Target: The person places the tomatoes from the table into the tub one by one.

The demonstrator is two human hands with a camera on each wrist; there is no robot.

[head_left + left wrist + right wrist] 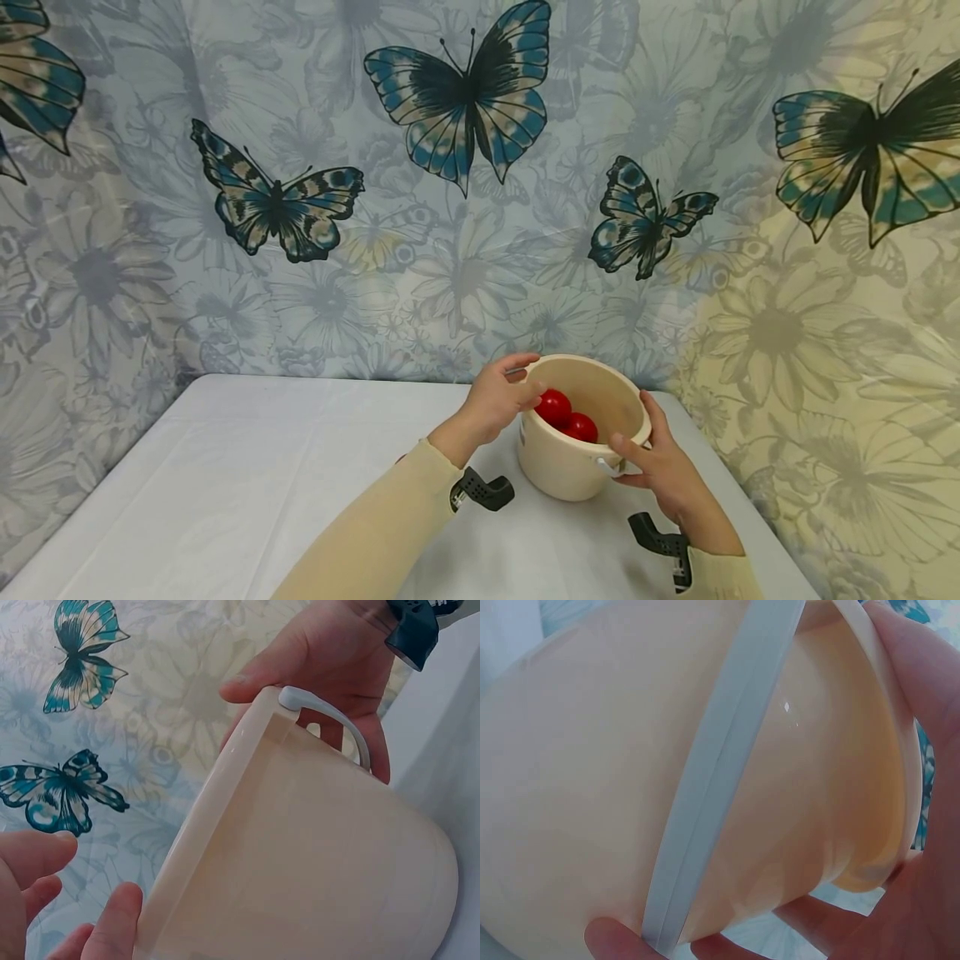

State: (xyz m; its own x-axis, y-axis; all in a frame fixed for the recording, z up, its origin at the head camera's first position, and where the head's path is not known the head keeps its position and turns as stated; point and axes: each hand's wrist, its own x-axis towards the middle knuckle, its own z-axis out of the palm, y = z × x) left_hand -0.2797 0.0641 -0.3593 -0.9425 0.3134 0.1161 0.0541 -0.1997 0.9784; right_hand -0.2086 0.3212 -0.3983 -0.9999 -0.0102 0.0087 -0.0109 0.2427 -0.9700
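Observation:
A cream bucket (562,467) stands on the table toward its back right, with a pale handle (330,712) hanging at its side. Inside lie shiny, round red things, one (553,408) at the left and another (581,427) beside it; their kind is unclear. My right hand (667,475) grips the bucket's right side, thumb at the rim and fingers around the wall and handle. At the left rim is my left hand (498,400), its fingers spread and fairly straight, with fingertips close to the rim and the left red thing. It holds nothing visible.
A white cloth covers the table (247,467). Behind it and at the sides hangs a floral curtain (465,275) with large butterflies. A tiny red sliver (401,457) shows past the left sleeve. Both wrists carry black camera mounts (486,490).

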